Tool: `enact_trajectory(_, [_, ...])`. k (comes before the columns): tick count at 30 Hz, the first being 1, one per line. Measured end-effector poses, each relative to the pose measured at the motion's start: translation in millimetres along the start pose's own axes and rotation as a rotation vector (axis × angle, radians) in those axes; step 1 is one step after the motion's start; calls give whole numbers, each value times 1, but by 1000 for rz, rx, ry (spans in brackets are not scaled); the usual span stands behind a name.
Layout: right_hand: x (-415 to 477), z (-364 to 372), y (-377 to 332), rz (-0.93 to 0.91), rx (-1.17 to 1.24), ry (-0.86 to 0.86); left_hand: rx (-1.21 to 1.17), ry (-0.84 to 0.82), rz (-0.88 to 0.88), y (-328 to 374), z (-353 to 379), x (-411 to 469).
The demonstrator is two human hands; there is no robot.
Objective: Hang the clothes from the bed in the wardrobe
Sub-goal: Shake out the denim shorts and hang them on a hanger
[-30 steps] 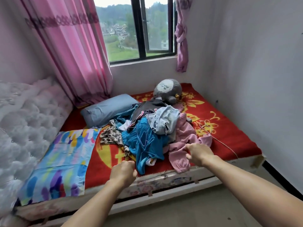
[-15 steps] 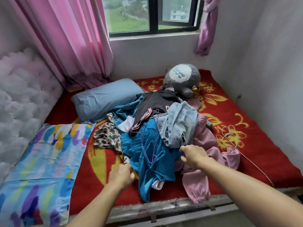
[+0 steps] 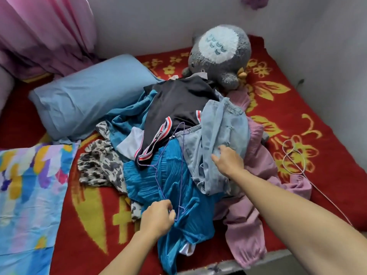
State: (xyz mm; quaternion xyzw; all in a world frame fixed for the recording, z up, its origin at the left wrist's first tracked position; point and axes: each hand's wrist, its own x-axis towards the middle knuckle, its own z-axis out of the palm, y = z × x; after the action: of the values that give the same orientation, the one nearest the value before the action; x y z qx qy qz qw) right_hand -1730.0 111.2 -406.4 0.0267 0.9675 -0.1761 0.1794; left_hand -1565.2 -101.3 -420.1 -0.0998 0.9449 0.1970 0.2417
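The fingers (image 3: 170, 210) of the left hand (image 3: 157, 217) pinched the near end of a purple wire hanger (image 3: 180, 185) lying on a teal garment (image 3: 147, 181). The right hand (image 3: 228, 162) curled its fingers into pale denim jeans (image 3: 224, 124) atop the clothes pile, just in front of a grey plush toy (image 3: 220, 54) on the bed (image 3: 297, 120). A dark top (image 3: 178, 100) touched the toy, and a pink garment (image 3: 248, 231) hung farthest from it. The job appeared to be at its opening step, pairing hanger and garment. Next, the hanger likely needed lifting clear of snagging fabric. The wardrobe was out of view.
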Motion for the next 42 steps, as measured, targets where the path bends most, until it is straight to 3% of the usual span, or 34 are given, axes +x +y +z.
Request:
enact_trajectory(5, [70,50,3,170,53,17,-41,4,-41,8,24,46])
enact_trajectory(10, [51,54,70,290,246,87,-34,16,-40,53,4,93])
enact_trajectory(16, [17,37,185,367,279,39,-382,104,-43,161,-14,186])
enact_trajectory(22, [-24,66,246,264,217,-178,-630,45,-68,245,22,262])
enact_trajectory(26, [-17,92,283,343,273,-402,-645,73,-206,265,48,290])
enact_trajectory(28, [9,94,296,404,408,-415,-645,125,-232,266,55,296])
enact_trajectory(31, [67,69,297,622,846,-235,-672,184,-199,254,55,285])
enact_trajectory(35, [136,35,282,707,1060,-149,-597,251,-127,217,34,243])
enact_trajectory(38, [162,37,271,700,1110,-119,-388,236,-121,180,17,193])
enact_trajectory(42, [175,68,281,653,1052,-84,71,-60,-224,142,15,154])
